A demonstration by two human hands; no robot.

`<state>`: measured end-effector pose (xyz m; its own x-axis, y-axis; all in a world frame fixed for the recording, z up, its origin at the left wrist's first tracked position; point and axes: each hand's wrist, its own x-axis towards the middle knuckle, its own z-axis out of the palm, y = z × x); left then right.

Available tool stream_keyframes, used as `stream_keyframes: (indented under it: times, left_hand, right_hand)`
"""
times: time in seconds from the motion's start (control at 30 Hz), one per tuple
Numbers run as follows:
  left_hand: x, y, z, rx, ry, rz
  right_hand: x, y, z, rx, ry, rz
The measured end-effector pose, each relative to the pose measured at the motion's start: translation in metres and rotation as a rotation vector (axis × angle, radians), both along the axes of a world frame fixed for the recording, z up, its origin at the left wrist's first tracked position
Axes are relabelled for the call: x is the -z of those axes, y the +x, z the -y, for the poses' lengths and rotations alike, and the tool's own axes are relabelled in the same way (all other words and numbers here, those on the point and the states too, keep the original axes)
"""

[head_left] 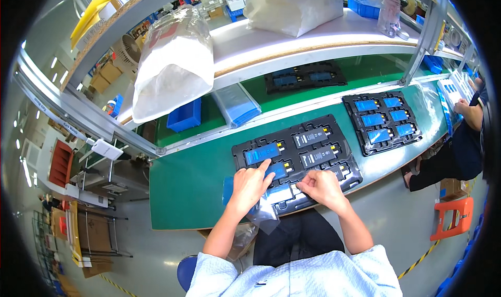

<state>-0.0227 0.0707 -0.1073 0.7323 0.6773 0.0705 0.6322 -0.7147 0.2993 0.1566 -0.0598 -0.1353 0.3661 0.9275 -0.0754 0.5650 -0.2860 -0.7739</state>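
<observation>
Gently, just below centre frame, tending a black tray (346,152) of batteries (262,153), left hand (250,185) loosely spread, right hand (320,186) pinched narrow by the lowest blue battery (280,194) (cannot tell if gripping anything). Best to press lightly, sparing yellow tabs (282,145).

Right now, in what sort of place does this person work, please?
Probably a factory assembly workshop: a black tray holds flat, battery-like parts, a long green workbench stands before a shelf, and another person is near the bench's right end.
</observation>
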Motion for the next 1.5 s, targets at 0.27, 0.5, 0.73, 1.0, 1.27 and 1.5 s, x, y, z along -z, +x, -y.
stream_keyframes:
  times: [0.27, 0.5, 0.73, 1.0, 1.27, 1.5]
  left_hand:
    - [0.008, 0.007, 0.003, -0.006, 0.023, -0.019]
    - [0.008, 0.008, 0.000, -0.014, -0.047, 0.027]
    - [0.008, 0.010, 0.000, -0.022, -0.122, 0.048]
    - [0.010, 0.010, -0.003, -0.027, -0.159, 0.051]
    - [0.006, 0.008, -0.002, -0.032, -0.165, 0.077]
    - [0.016, 0.001, -0.002, -0.025, -0.123, 0.161]
  right_hand:
    - [0.004, 0.001, 0.000, -0.017, 0.067, 0.037]
    - [0.002, 0.001, 0.000, -0.018, 0.071, 0.043]
    - [0.000, 0.000, -0.001, -0.023, 0.065, 0.060]
    - [0.002, 0.000, 0.000, -0.008, 0.094, 0.061]
    - [0.003, -0.001, 0.000, 0.007, 0.091, 0.054]
    - [0.001, -0.002, 0.001, 0.005, 0.069, 0.055]
